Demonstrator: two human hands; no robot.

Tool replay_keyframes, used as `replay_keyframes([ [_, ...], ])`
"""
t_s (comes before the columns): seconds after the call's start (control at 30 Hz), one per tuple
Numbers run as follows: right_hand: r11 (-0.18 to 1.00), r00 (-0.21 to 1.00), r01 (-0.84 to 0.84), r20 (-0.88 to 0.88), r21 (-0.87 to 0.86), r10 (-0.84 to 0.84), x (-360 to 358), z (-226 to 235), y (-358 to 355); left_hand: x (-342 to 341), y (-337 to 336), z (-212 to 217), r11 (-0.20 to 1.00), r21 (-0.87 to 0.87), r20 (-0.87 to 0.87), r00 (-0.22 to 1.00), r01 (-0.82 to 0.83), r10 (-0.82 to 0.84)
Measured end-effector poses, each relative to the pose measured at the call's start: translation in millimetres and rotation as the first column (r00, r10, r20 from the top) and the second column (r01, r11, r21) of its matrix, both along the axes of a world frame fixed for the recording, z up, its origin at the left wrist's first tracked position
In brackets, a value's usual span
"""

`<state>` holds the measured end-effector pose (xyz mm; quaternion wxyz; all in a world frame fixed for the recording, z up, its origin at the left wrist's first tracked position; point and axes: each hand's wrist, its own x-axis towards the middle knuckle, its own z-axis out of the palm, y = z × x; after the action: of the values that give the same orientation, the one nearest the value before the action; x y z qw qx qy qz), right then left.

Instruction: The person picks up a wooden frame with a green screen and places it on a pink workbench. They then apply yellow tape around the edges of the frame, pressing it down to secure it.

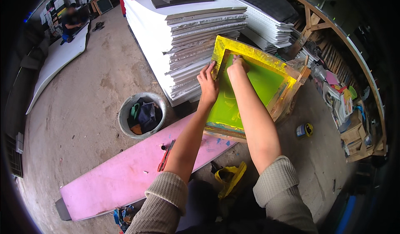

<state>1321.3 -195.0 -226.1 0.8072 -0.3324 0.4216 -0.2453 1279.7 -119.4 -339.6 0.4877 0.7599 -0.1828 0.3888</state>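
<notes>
A wooden screen-printing frame (pixel 287 90) with green mesh and yellow-stained edges stands tilted on the end of a long pink board (pixel 125 175). My left hand (pixel 207 84) grips the frame's left rail near the top. My right hand (pixel 236 65) presses on the green mesh just below the upper rail, fingers curled; whether it holds anything I cannot tell. Both forearms are bare, with sleeves pushed up to the elbows.
A tall stack of white foam sheets (pixel 200 30) stands behind the frame. A grey bucket (pixel 127 109) of rags sits left of it. A red cutter (pixel 166 157) lies on the pink board, a small can (pixel 303 130) on the floor. Cluttered shelves run along the right. Far left a person sits.
</notes>
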Motion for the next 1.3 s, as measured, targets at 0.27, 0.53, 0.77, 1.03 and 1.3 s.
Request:
replay_keyframes([
  [0.27, 0.949, 0.989, -0.019, 0.147, 0.316, -0.029, 34.9, -9.4, 12.7, 2.9, -0.3, 1.3, 1.000, 0.009, -0.002, 1.000, -0.019, 0.019],
  [0.53, 0.950, 0.978, 0.012, 0.195, 0.311, -0.076, 38.6, -0.1, 26.6, 0.8, 2.2, -3.0, 1.000, -0.010, -0.021, 1.000, -0.014, 0.013],
  [0.77, 0.964, 0.985, 0.080, 0.130, 0.254, -0.116, 15.9, -10.4, 27.8, 3.6, 6.0, -6.4, 1.000, -0.007, -0.053, 0.999, -0.001, 0.001],
  [1.03, 0.994, 0.992, 0.096, 0.083, 0.053, -0.100, 6.9, 7.7, 35.4, 5.3, 4.3, -4.2, 1.000, -0.003, -0.018, 1.000, 0.002, -0.002],
  [1.3, 0.954, 0.973, 0.013, -0.215, -0.300, -0.081, 4.3, 10.6, 36.6, 0.7, 4.2, -3.4, 1.000, 0.015, -0.022, 1.000, -0.008, 0.008],
])
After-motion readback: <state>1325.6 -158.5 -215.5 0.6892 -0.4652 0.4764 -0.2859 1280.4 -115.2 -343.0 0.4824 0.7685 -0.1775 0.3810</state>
